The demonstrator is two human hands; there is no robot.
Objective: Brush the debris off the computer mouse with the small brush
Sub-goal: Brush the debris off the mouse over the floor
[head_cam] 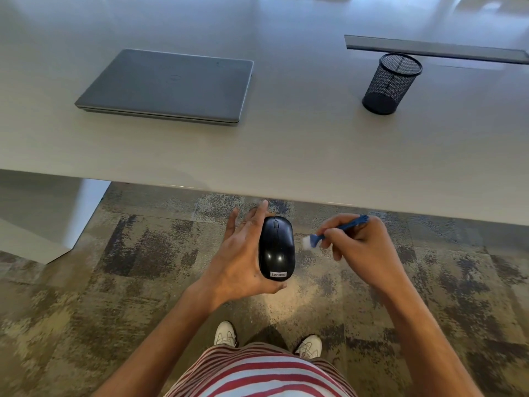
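black lenovo mouse (276, 247) cradled in the left hand (243, 253), long axis pointing away. right hand (360, 245) pinches the blue brush (329, 233), white bristles just right of the mouse, not touching.

Mouse (276, 247) glossy black plastic; brush (337, 229) blue plastic; pen cup (390, 83) wire mesh; tabletop (286, 144) smooth, matt; carpet (143, 253) rough.

A pale grey tabletop (286, 144) carries a closed laptop (169, 85) and a black mesh pen cup (390, 83); mottled brown-grey carpet (114, 267) lies below, lit softly.
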